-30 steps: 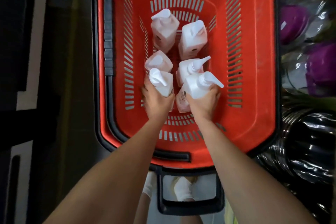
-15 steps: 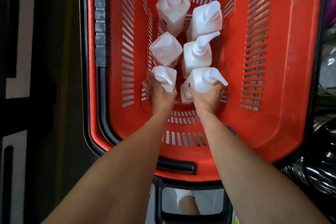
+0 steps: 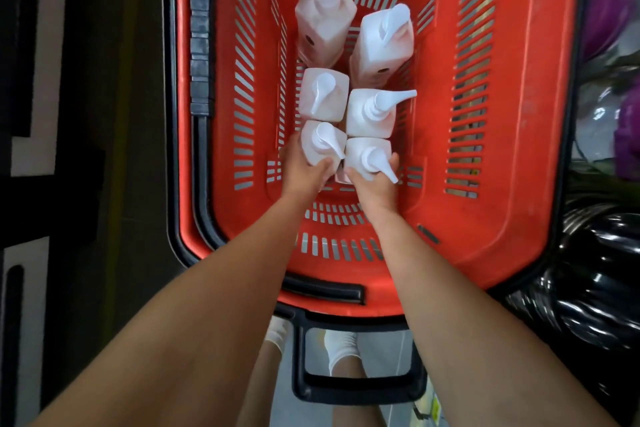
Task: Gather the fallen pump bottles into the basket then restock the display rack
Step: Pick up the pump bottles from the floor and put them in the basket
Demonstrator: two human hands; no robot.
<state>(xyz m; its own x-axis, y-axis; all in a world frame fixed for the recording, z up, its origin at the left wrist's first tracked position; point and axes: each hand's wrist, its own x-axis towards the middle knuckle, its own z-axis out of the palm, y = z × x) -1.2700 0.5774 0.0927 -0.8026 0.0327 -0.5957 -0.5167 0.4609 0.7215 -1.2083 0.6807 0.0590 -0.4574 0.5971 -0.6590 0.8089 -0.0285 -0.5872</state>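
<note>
A red slotted basket lies below me with several white pump bottles standing in two rows inside it. My left hand is wrapped around the nearest left bottle. My right hand grips the nearest right bottle, whose spout points toward me and to the right. Beyond them stand two middle bottles and two far bottles, upright or slightly leaning. The held bottles sit low in the basket, touching the middle pair.
The basket has a black rim and a black handle near my feet. Dark shelving or flooring lies to the left. Shiny black items and purple wrapped goods crowd the right side.
Both hands have lowered their bottles deeper into the basket, up against the middle pair. The right bottle's spout has swung from pointing right to pointing toward me.
</note>
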